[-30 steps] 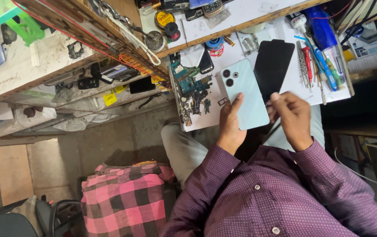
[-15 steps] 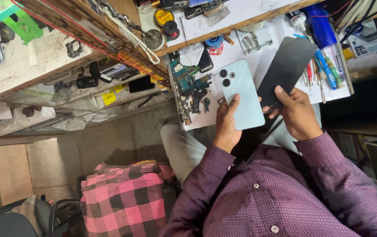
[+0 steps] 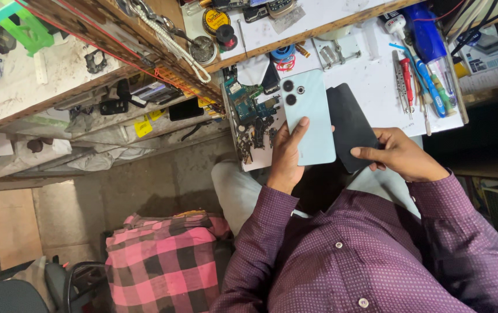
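Plaid cloth (image 3: 165,264) in pink and black lies at the lower left, over a seat near the floor. Above it a cluttered wooden shelf (image 3: 86,35) runs across the upper left, a white braided cord (image 3: 173,43) draped over its edge. Further right, a green circuit board (image 3: 243,101) and a heap of small dark parts sit at the left edge of a white work mat (image 3: 370,69). Just beside them the left hand (image 3: 288,153) is clamped on a pale blue phone (image 3: 308,116), back side up with its camera lenses at the top, thumb laid across the lower back. Touching the phone's right edge is a black panel (image 3: 350,124), pinched at its lower corner by the right hand (image 3: 402,155). Screwdrivers (image 3: 411,78) and a blue bottle (image 3: 426,32) lie on the mat at the far right.
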`<state>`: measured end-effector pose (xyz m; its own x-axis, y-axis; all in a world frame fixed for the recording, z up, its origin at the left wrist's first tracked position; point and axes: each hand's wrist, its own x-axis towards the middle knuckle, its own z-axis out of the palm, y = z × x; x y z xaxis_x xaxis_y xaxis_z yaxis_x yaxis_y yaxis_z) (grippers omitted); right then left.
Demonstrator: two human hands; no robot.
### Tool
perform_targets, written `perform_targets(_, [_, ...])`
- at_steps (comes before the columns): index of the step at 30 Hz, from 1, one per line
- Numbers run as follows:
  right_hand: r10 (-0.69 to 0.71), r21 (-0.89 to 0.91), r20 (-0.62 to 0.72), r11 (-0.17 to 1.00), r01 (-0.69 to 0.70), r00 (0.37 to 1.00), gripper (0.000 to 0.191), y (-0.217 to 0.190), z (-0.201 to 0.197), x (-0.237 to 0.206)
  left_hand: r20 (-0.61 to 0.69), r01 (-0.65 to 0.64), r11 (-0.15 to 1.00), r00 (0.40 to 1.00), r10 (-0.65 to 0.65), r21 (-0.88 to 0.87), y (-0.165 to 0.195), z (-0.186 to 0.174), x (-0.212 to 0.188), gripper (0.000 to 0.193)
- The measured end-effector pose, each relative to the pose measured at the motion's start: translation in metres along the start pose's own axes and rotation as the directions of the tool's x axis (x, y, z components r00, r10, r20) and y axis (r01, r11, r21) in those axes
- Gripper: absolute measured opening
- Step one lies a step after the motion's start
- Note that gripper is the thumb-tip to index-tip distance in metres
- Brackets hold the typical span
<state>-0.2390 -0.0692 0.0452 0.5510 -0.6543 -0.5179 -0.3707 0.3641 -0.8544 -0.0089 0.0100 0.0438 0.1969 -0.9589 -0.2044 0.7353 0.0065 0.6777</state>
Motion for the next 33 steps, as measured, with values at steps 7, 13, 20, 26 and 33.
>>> perform_targets(7, [-0.312, 0.125, -0.077, 0.939, 0.319, 0.947, 0.030, -0.006, -0.003, -0.005, -0.025, 0.057, 0.997, 0.998, -0.058, -0.058, 0.002, -0.003, -0.001, 0.035])
perform_targets(13, [-0.885, -0.869, 0.086, 0.158, 0.469, 0.458, 0.052, -0.053, 0.007, -0.018, -0.044, 0.079, 0.993, 0.996, -0.076, 0.087, 0.007, 0.003, -0.006, 0.039])
perform_targets(20, [-0.882, -0.895, 0.062, 0.158, 0.416, 0.468, 0.049, -0.046, 0.010, -0.013, 0.027, 0.146, 0.989, 0.989, -0.146, -0.007, 0.006, 0.013, -0.012, 0.039])
perform_targets(26, [-0.282, 0.335, -0.522, 0.801, 0.497, 0.805, 0.011, -0.023, 0.021, 0.005, -0.034, 0.081, 0.995, 0.996, -0.083, -0.058, 0.002, -0.003, -0.008, 0.037])
perform_targets(33, [-0.193, 0.671, -0.433, 0.583, 0.458, 0.880, 0.007, -0.008, 0.041, 0.016, 0.005, 0.146, 0.989, 0.989, -0.146, 0.006, -0.027, 0.001, -0.013, 0.038])
